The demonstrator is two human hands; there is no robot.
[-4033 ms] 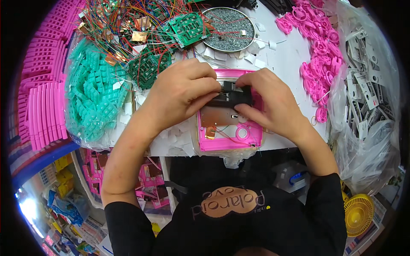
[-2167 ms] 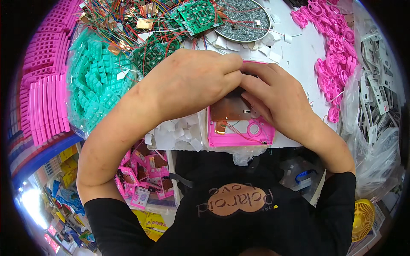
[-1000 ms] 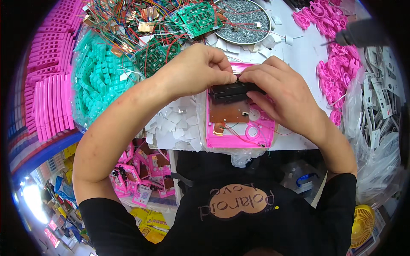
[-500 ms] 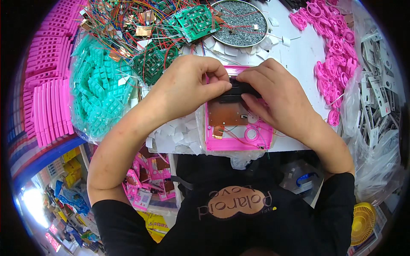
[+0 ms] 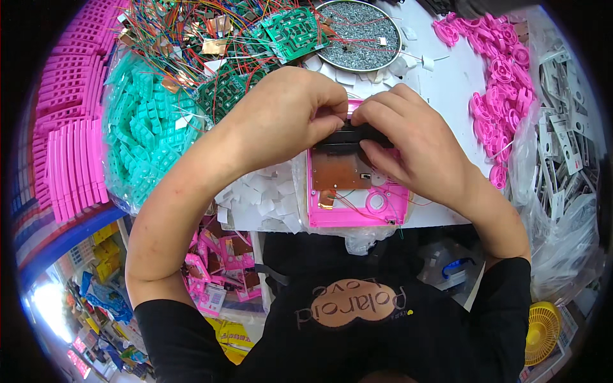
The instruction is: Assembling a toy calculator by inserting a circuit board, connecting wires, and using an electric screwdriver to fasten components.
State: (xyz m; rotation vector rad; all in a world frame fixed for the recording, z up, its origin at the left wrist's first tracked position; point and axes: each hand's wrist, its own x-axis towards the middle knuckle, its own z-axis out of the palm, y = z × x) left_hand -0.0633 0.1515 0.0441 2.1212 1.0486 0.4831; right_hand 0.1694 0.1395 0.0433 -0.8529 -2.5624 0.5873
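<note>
A pink plastic housing (image 5: pixel 354 218) lies at the table's front edge, with a brown circuit board (image 5: pixel 338 173) and thin wires inside it. Across the far part of the housing is a long black plastic piece (image 5: pixel 338 143). The fingers and thumb of my right hand (image 5: pixel 421 143) grip this piece from the right. My left hand (image 5: pixel 294 112) is closed in a pinch just above the piece's left part; whatever is between its fingertips is hidden. Both hands cover much of the housing's far end.
A round tray of small metal screws (image 5: pixel 361 38) stands at the back, beside wired green circuit boards (image 5: pixel 290 35). Turquoise parts (image 5: pixel 150 121) and pink slatted parts (image 5: pixel 76 166) sit on the left. Pink ring-shaped parts (image 5: pixel 501 70) and bagged grey parts (image 5: pixel 562 134) are on the right.
My left hand has shifted slightly away from me, its fingertips lifting off toward the housing's far edge. The right hand keeps its grip on the black piece almost unmoved.
</note>
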